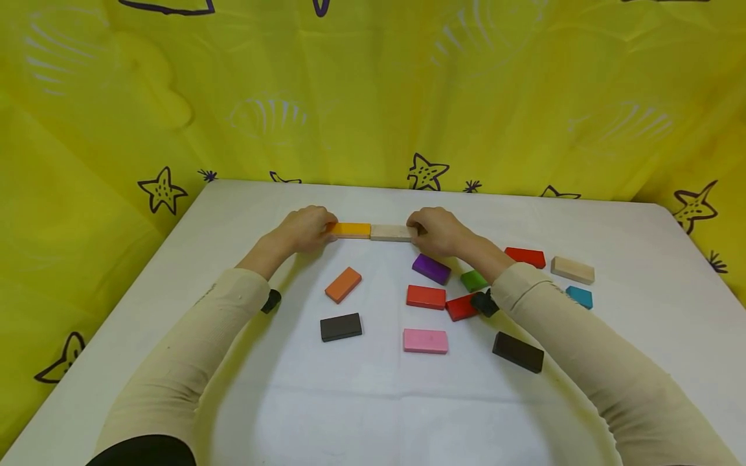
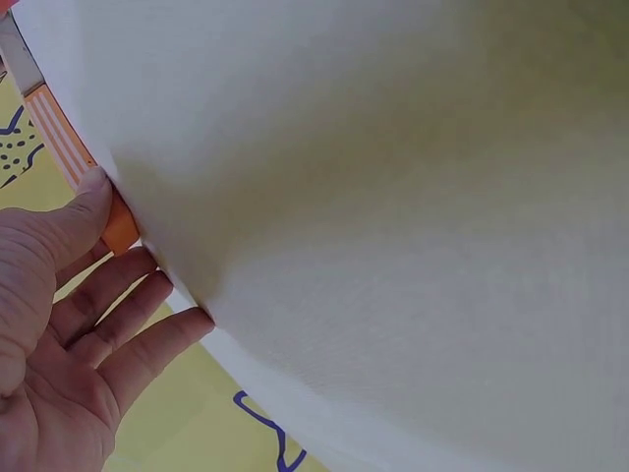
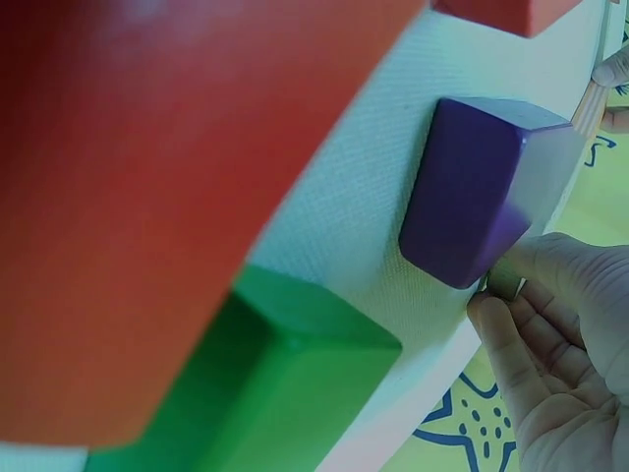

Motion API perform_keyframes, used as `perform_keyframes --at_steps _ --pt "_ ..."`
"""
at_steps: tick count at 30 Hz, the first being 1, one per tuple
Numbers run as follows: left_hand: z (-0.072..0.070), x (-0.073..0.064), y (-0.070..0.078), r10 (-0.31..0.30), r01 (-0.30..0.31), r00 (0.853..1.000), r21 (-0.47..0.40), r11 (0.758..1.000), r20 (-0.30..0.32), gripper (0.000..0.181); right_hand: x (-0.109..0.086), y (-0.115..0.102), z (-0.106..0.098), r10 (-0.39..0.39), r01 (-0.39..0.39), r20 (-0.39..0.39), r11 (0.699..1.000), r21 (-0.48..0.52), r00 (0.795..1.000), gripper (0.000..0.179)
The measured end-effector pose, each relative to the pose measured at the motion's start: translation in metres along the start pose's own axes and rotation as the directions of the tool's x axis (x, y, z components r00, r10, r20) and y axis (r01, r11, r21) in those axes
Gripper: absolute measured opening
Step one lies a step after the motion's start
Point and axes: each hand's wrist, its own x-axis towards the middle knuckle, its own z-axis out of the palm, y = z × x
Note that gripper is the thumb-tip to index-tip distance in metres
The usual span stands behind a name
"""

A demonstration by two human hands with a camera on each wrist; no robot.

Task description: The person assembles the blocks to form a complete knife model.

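Toward the back of the white table, a yellow-orange wooden block [image 1: 352,230] and a plain wooden block [image 1: 389,233] lie end to end in a row. My left hand [image 1: 307,229] pinches the outer end of the yellow-orange block between thumb and index finger; in the left wrist view the other fingers spread beside it. At the opposite end, my right hand [image 1: 440,232] pinches the plain block. Most of that block is hidden in the right wrist view, behind the purple block [image 3: 462,197] and my fingers. A green block [image 1: 474,280] lies below my right wrist.
In front of the row lie an orange block [image 1: 343,285], a dark block [image 1: 340,327], a red block [image 1: 426,297] and a pink block [image 1: 425,341]. Around my right forearm are another dark block [image 1: 518,352], a second plain block [image 1: 572,270] and a blue block [image 1: 579,297].
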Motion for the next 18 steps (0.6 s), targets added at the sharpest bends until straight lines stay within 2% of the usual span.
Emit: perform_keyframes --at_steps 12,18 --pt "0.0002 0.0011 0.0000 -0.001 0.001 1.000 -0.009 1.000 -0.004 0.035 0.0011 0.0014 0.0015 -0.009 0.009 -0.019 1.000 -0.014 1.000 0.034" --pt "0.0014 0.0019 -0.0014 -0.001 0.001 1.000 -0.002 1.000 -0.002 0.034 0.0008 0.0004 0.0005 -0.011 0.010 -0.010 1.000 -0.019 1.000 0.039"
